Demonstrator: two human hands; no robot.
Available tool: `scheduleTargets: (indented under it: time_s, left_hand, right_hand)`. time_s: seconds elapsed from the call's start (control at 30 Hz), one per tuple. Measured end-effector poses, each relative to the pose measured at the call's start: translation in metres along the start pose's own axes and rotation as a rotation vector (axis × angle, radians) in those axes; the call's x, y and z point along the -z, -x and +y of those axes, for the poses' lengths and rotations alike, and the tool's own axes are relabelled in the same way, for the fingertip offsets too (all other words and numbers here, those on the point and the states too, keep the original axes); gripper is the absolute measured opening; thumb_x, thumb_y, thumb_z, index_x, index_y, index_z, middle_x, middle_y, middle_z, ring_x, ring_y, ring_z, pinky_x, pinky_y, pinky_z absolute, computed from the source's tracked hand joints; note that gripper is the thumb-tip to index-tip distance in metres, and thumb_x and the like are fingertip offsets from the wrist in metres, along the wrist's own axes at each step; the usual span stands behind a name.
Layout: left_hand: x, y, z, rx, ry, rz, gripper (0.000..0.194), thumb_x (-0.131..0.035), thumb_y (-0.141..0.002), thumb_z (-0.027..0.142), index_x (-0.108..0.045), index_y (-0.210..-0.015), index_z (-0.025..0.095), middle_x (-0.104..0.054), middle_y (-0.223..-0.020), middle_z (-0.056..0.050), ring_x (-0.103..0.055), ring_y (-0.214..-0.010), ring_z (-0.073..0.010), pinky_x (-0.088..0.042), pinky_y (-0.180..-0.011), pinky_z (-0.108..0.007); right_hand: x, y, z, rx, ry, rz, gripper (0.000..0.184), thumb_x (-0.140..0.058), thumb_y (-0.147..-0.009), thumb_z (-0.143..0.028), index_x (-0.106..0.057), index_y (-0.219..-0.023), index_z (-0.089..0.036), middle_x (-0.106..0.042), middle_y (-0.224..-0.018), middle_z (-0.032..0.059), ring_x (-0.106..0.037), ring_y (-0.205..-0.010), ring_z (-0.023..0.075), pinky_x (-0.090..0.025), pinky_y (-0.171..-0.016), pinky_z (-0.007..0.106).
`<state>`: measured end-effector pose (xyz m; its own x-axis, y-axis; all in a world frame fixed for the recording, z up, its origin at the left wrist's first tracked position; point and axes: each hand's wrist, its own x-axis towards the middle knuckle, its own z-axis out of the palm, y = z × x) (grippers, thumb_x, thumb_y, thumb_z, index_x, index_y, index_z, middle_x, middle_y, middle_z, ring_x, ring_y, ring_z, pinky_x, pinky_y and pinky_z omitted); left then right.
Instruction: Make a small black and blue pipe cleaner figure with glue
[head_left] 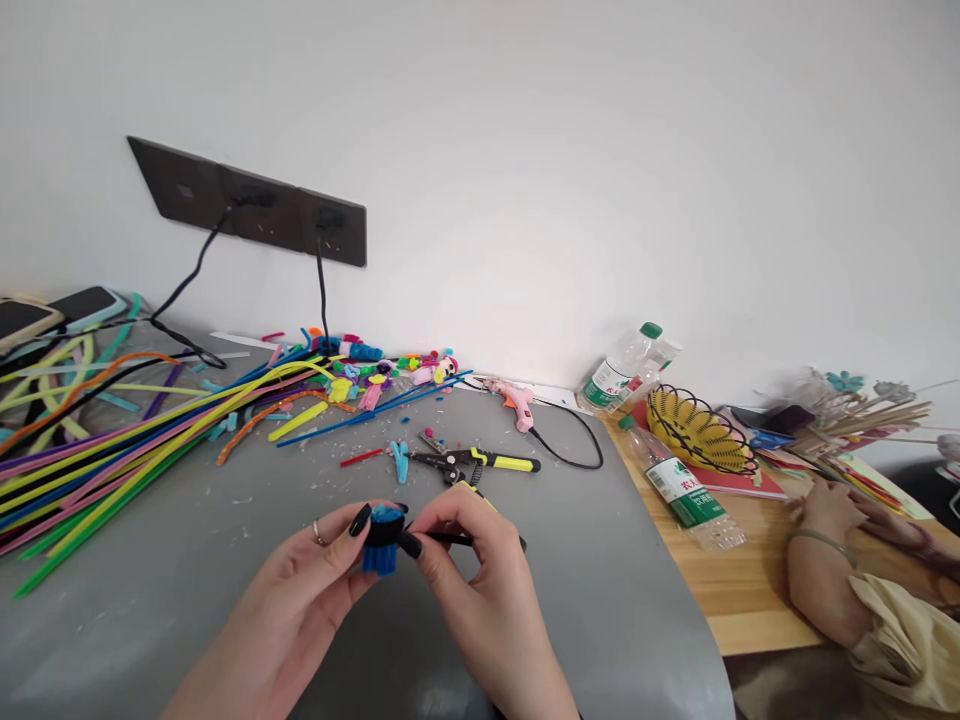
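Observation:
Between the thumb and fingers of my left hand [307,575] is a small blue pipe cleaner piece [379,560] with a lighter blue top. A black pipe cleaner [386,533] wraps around its middle. My right hand [476,560] pinches that black strand close to the blue piece, and its loose end passes behind my right fingers. Just beyond my hands, wire strippers [502,461] with black and yellow handles lie on the grey mat [600,610]. Beside their jaws are a light blue twisted piece [398,462] and a short red strip [361,457].
Long coloured pipe cleaners [142,460] spread over the left side. Small fuzzy figures [375,385] and a pink glue gun [517,402] lie near the wall. At right are plastic bottles [686,500], a yellow basket [694,430] and another person's arms [825,560].

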<state>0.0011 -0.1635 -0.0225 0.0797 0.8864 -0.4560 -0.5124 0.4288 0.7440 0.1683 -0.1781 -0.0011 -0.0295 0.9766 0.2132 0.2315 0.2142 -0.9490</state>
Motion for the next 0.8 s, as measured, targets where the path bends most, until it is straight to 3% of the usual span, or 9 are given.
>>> scheduleTargets:
  time_s: [0.17, 0.33, 0.57, 0.8]
  left_hand:
    - [-0.008, 0.008, 0.006, 0.080, 0.037, 0.126, 0.040, -0.102, -0.045, 0.037, -0.090, -0.080, 0.022, -0.086, -0.109, -0.013, -0.075, -0.111, -0.0332, -0.068, -0.080, -0.029]
    - [-0.005, 0.008, 0.005, 0.029, 0.035, 0.059, 0.041, -0.103, -0.048, 0.040, -0.091, -0.082, 0.021, -0.086, -0.102, -0.013, -0.076, -0.114, -0.0365, -0.068, -0.083, -0.031]
    - [0.013, 0.002, -0.004, 0.011, -0.012, -0.092, 0.043, -0.099, -0.066, 0.053, -0.093, -0.099, 0.027, -0.086, -0.120, -0.011, -0.073, -0.126, -0.0391, -0.066, -0.098, -0.038]
    - [0.007, 0.005, 0.000, -0.105, -0.074, -0.154, 0.037, -0.097, -0.070, 0.053, -0.093, -0.097, 0.029, -0.085, -0.122, -0.008, -0.070, -0.128, -0.0390, -0.066, -0.095, -0.035]
  right_hand:
    - [-0.001, 0.001, -0.003, -0.047, -0.085, -0.022, 0.006, -0.067, -0.092, -0.019, -0.071, -0.088, -0.022, -0.070, -0.086, -0.0002, -0.065, -0.082, 0.0156, -0.052, -0.075, 0.023]
    - [-0.001, 0.001, -0.001, -0.088, -0.144, -0.025, 0.005, -0.072, -0.089, -0.019, -0.070, -0.085, -0.022, -0.070, -0.086, 0.0002, -0.066, -0.082, 0.0164, -0.053, -0.077, 0.025]
    - [-0.003, -0.001, 0.003, -0.124, -0.176, 0.022, 0.015, -0.078, -0.081, -0.017, -0.064, -0.082, -0.023, -0.070, -0.082, -0.0014, -0.066, -0.080, 0.0172, -0.053, -0.074, 0.025]
    - [-0.006, 0.000, 0.006, -0.021, -0.108, 0.027, 0.015, -0.068, -0.084, -0.011, -0.066, -0.092, -0.024, -0.071, -0.090, -0.0004, -0.067, -0.086, 0.0166, -0.054, -0.079, 0.025]
